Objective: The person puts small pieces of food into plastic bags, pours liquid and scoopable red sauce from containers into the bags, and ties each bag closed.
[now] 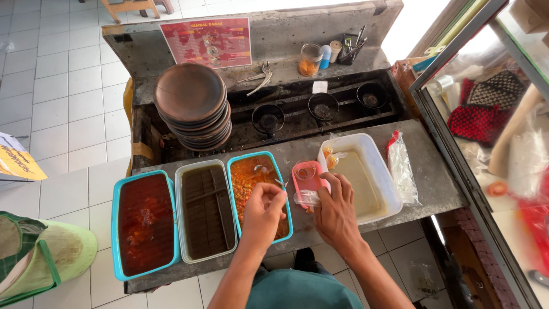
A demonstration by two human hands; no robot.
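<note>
Both hands meet over the counter [423, 189]: left hand [264, 207] pinches a spoon [279, 183] above the sambal tub [256, 191], right hand [336, 210] grips a small plastic bag [307, 197] by its mouth. Thin, floppy, likely slippery; hold its rim.

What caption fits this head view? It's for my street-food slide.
Left hand dips a spoon into orange sauce tub; right hand holds a small plastic bag.

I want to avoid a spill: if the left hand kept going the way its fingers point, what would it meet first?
Probably the small clear plastic bag the right hand holds beside the left hand; depth is unclear.
</note>
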